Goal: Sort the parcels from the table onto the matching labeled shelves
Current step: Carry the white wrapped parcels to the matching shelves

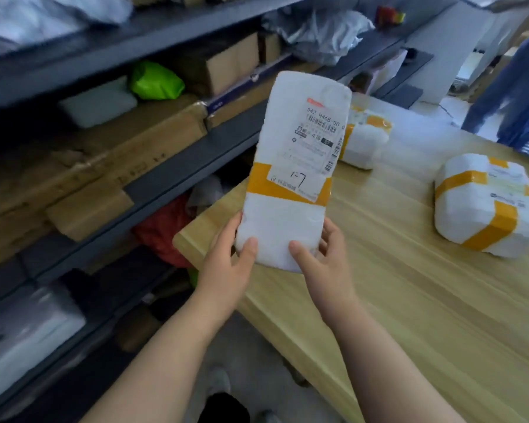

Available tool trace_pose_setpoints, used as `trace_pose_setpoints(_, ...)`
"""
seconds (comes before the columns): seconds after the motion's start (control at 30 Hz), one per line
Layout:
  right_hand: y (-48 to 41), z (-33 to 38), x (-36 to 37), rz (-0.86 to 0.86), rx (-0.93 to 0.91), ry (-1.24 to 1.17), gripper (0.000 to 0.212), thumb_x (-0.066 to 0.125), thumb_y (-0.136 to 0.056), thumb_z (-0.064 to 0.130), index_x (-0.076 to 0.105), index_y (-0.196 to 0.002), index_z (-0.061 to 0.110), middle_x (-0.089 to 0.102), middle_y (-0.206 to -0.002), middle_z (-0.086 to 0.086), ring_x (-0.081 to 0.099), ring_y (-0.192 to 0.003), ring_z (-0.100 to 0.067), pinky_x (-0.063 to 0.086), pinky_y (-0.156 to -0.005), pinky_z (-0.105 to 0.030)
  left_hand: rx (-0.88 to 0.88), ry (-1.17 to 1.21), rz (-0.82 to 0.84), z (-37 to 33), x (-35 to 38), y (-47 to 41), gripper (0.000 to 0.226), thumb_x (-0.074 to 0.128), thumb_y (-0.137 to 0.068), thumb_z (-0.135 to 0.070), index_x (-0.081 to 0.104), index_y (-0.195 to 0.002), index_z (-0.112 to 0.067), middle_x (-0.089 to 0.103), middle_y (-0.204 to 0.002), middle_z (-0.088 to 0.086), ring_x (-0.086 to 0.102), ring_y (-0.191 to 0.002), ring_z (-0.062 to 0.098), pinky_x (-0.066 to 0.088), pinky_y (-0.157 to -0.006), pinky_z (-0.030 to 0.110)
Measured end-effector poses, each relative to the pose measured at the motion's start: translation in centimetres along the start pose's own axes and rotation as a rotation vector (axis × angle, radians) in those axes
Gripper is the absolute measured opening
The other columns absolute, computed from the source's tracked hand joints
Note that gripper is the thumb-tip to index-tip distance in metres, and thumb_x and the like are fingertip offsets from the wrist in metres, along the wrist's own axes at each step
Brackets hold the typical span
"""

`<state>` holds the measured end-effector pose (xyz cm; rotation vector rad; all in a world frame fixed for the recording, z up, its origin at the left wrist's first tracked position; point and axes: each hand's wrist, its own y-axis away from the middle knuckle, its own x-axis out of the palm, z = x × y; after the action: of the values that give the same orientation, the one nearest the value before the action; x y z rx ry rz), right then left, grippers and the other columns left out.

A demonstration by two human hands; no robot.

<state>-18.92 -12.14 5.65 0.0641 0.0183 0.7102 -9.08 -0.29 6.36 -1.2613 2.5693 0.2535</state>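
Note:
I hold a long white foam-wrapped parcel (290, 190) upright above the near left corner of the wooden table (409, 300). It has a yellow tape band and a shipping label with "1-7" written by hand. My left hand (229, 257) grips its lower left edge, thumb on the front. My right hand (324, 257) grips its lower right edge the same way. Two more white parcels with yellow tape lie on the table: one at the right (486, 206), one behind the held parcel (365, 138).
Dark metal shelves (171, 166) run along the left, filled with cardboard boxes (110, 166), a green bag (155, 80), a red bag (165, 230) and white and grey packets. A person in blue (510, 80) stands at the far right. Grey floor lies between shelves and table.

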Motion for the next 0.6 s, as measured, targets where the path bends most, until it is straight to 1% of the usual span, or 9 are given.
trace_pose_setpoints(0.07, 1.6, 0.8, 3.0, 0.099, -0.044, 0.015, 0.054, 0.067, -0.085, 0.014, 0.039, -0.127, 0.032, 0.050, -0.124, 0.019, 0.050, -0.112, 0.003, 0.050, -0.076, -0.011, -0.011, 0.002, -0.119, -0.2, -3.5, 2.0, 0.038, 0.050, -0.096, -0.030, 0.039, -0.130, -0.045, 0.047, -0.131, -0.019, 0.046, -0.119, -0.008, 0.039, -0.093, 0.013)
trace_pose_setpoints(0.13, 3.3, 1.5, 6.2, 0.182, -0.093, 0.036, 0.053, 0.066, -0.085, 0.019, 0.040, -0.128, 0.035, 0.050, -0.126, 0.018, 0.048, -0.114, 0.004, 0.049, -0.081, -0.015, -0.023, 0.019, -0.235, -0.5, -7.0, 4.3, 0.038, 0.050, -0.096, -0.026, 0.038, -0.120, -0.052, 0.051, -0.122, -0.027, 0.047, -0.110, -0.016, 0.039, -0.085, 0.009)
trace_pose_setpoints(0.2, 5.4, 2.1, 9.5, 0.283, -0.133, 0.043, 0.048, 0.066, -0.085, 0.025, 0.042, -0.121, 0.044, 0.050, -0.127, 0.019, 0.048, -0.115, 0.006, 0.049, -0.092, -0.026, -0.044, 0.045, -0.350, -0.4, -10.5, 7.3, 0.036, 0.051, -0.095, -0.027, 0.039, -0.116, -0.053, 0.052, -0.113, -0.034, 0.049, -0.103, -0.020, 0.040, -0.082, 0.010)
trace_pose_setpoints(0.27, 7.9, 2.8, 13.1, 0.398, -0.157, 0.037, 0.045, 0.065, -0.082, 0.032, 0.044, -0.116, 0.050, 0.051, -0.127, 0.019, 0.049, -0.116, 0.005, 0.048, -0.097, -0.036, -0.062, 0.080, -0.470, -0.1, -13.8, 10.6, 0.034, 0.051, -0.095, -0.027, 0.040, -0.114, -0.052, 0.053, -0.109, -0.035, 0.051, -0.100, -0.020, 0.042, -0.082, 0.011)
trace_pose_setpoints(0.37, 12.5, 3.6, 18.4, 0.578, -0.196, 0.027, 0.053, 0.063, -0.076, 0.040, 0.045, -0.125, 0.043, 0.052, -0.129, 0.015, 0.050, -0.120, -0.004, 0.047, -0.099, -0.044, -0.088, 0.137, -0.641, 0.8, -18.9, 16.3, 0.032, 0.053, -0.095, -0.024, 0.044, -0.108, -0.052, 0.057, -0.110, -0.031, 0.054, -0.100, -0.015, 0.043, -0.084, 0.017)
trace_pose_setpoints(0.4, 14.4, 3.7, 20.1, 0.639, -0.206, 0.033, 0.057, 0.062, -0.074, 0.043, 0.044, -0.129, 0.040, 0.051, -0.130, 0.015, 0.050, -0.121, -0.005, 0.047, -0.099, -0.045, -0.095, 0.153, -0.697, 1.2, -20.6, 18.5, 0.032, 0.053, -0.095, -0.024, 0.045, -0.108, -0.052, 0.057, -0.111, -0.030, 0.055, -0.102, -0.014, 0.044, -0.086, 0.018)
trace_pose_setpoints(0.47, 18.4, 3.8, 23.8, 0.753, -0.216, 0.038, 0.063, 0.060, -0.072, 0.047, 0.043, -0.132, 0.037, 0.050, -0.131, 0.014, 0.049, -0.121, -0.002, 0.047, -0.098, -0.042, -0.109, 0.170, -0.800, 2.0, -24.0, 23.1, 0.032, 0.054, -0.094, -0.023, 0.046, -0.110, -0.050, 0.059, -0.113, -0.028, 0.056, -0.104, -0.011, 0.045, -0.087, 0.020)
trace_pose_setpoints(0.53, 23.0, 3.8, 27.5, 0.860, -0.224, 0.027, 0.059, 0.061, -0.073, 0.045, 0.042, -0.129, 0.041, 0.049, -0.130, 0.015, 0.048, -0.119, 0.002, 0.048, -0.097, -0.037, -0.116, 0.170, -0.907, 3.2, -27.5, 28.3, 0.032, 0.054, -0.094, -0.024, 0.047, -0.114, -0.047, 0.059, -0.114, -0.026, 0.057, -0.106, -0.008, 0.046, -0.086, 0.020)
trace_pose_setpoints(0.6, 28.1, 3.6, 31.0, 0.967, -0.230, 0.013, 0.056, 0.061, -0.076, 0.040, 0.044, -0.129, 0.041, 0.050, -0.129, 0.016, 0.049, -0.119, 0.000, 0.049, -0.097, -0.037, -0.130, 0.143, -0.995, 4.5, -30.7, 33.7, 0.032, 0.056, -0.093, -0.027, 0.047, -0.121, -0.041, 0.060, -0.116, -0.023, 0.057, -0.106, -0.007, 0.046, -0.085, 0.020)
